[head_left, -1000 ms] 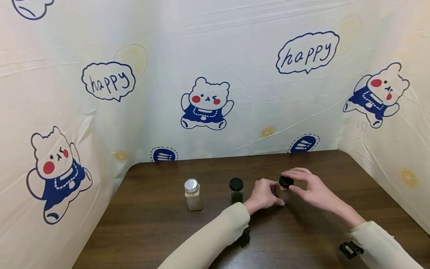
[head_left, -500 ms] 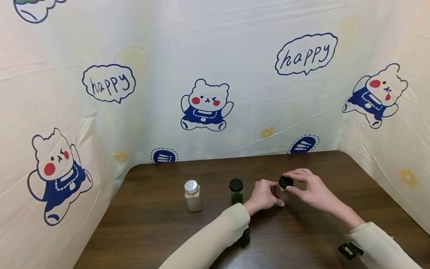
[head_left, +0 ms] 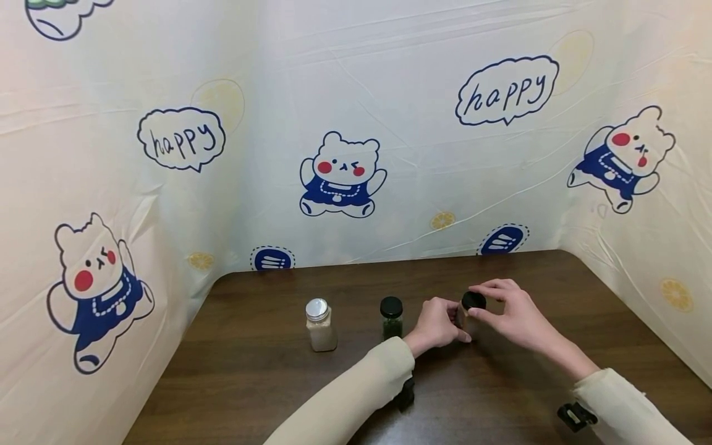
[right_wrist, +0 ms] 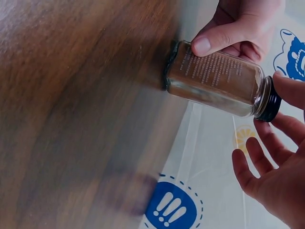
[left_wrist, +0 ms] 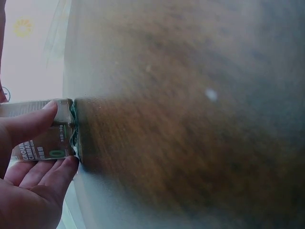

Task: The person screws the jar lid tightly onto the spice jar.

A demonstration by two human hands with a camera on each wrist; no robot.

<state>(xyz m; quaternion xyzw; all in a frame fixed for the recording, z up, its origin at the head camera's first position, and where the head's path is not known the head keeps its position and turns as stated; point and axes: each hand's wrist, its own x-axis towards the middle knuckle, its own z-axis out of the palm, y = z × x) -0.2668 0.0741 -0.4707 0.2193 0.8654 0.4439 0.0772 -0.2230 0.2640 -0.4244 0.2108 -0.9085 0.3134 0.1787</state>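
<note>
A square glass spice jar (right_wrist: 217,78) of brown powder stands upright at the right of the table, its base at the wood. "GROUND" shows on its label in the left wrist view. My left hand (head_left: 436,322) grips the lower body between thumb and fingers. From the other side, my right hand (head_left: 520,316) pinches the black lid (right_wrist: 270,101) with thumb and forefinger, while its other fingers spread away from the jar. The lid sits on the jar's mouth. Close to the left hand is a second jar (head_left: 392,321) with green contents and a black lid, partly covered by the left arm.
Further left stands a jar (head_left: 321,330) of pale powder with a silver lid. All three jars are on a dark wooden table (head_left: 245,364). A printed cloth curtain (head_left: 411,123) hangs along the back and both sides.
My right thumb and hand have turned slightly leftward around the lid. The left hand keeps its hold on the jar, and the other two jars stay in place.
</note>
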